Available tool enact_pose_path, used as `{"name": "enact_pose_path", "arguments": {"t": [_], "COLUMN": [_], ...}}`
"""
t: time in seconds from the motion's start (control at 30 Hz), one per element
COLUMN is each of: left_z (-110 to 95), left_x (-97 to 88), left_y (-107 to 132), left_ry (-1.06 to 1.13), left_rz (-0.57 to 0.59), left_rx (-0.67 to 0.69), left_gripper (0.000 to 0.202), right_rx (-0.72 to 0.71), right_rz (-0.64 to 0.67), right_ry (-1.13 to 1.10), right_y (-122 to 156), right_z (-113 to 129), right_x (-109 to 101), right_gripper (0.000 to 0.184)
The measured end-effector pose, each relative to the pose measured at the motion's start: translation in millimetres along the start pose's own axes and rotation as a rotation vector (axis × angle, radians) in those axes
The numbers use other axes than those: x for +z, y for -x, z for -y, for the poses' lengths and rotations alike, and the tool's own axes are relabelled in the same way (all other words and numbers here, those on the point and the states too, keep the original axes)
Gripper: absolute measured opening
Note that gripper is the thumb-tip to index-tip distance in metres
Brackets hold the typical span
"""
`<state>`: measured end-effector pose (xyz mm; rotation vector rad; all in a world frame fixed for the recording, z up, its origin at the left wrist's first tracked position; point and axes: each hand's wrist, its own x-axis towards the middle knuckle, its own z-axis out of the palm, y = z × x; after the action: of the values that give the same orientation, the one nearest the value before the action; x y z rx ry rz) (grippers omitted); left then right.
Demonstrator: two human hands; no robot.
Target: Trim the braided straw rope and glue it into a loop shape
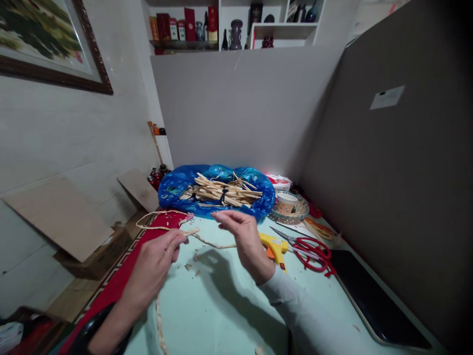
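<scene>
My left hand (pixel 157 256) is closed in a pinch on a short pale straw strip (pixel 191 231), whose end sticks out past the fingertips. A thin twisted straw cord (pixel 209 242) runs behind the fingers towards my right wrist and loops out to the left. Another length of braided cord (pixel 159 320) hangs below my left forearm. My right hand (pixel 244 239) is raised apart from the left, thumb and fingers pinched together; whatever they hold, if anything, is too small to make out. Behind both hands, a bundle of dry straw strips (pixel 225 191) lies on a blue plastic bag (pixel 170 190).
Right of my right hand lie a yellow glue gun (pixel 273 245), red-handled scissors (pixel 312 251) and a dark tablet (pixel 377 296). A woven tray (pixel 301 209) carries a tape roll (pixel 287 201). Straw scraps (pixel 188 267) dot the pale green tabletop (pixel 207 315). Grey panels (pixel 240 108) stand behind and right.
</scene>
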<state>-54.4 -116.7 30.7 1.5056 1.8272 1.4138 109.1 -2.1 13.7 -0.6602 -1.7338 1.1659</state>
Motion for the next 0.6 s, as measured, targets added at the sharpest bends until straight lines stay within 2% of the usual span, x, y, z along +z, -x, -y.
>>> {"name": "enact_pose_path", "arguments": {"t": [0.07, 0.17, 0.27, 0.4, 0.5, 0.6], "left_z": [4.4, 1.5, -10.0, -20.7, -24.6, -31.9], "left_x": [-18.6, -44.0, -56.9, -55.7, -49.9, -43.7], "left_y": [-0.5, -1.8, -4.1, -7.1, -9.9, -14.6], "left_ry": [0.079, 0.252, 0.384, 0.468, 0.501, 0.523], "left_rz": [-0.085, -0.235, -0.309, -0.302, -0.297, -0.267], "left_rx": [-0.077, -0.127, -0.139, -0.153, -0.151, -0.149], "left_gripper": [0.024, 0.021, 0.016, 0.015, 0.016, 0.014], "right_rx": [-0.016, -0.049, -0.125, -0.22, -0.283, -0.377], "right_rz": [0.04, 0.253, 0.421, 0.55, 0.581, 0.636], "right_ry": [0.065, 0.226, 0.438, 0.625, 0.696, 0.712], "right_y": [0.6, 14.8, 29.5, 28.2, 30.7, 53.0], "right_z": [-5.2, -18.5, -35.1, -54.1, -58.7, -50.8], "right_x": [-4.9, -3.5, 8.1, 22.7, 30.1, 41.1], "right_gripper": [0.035, 0.034, 0.024, 0.029, 0.028, 0.052]}}
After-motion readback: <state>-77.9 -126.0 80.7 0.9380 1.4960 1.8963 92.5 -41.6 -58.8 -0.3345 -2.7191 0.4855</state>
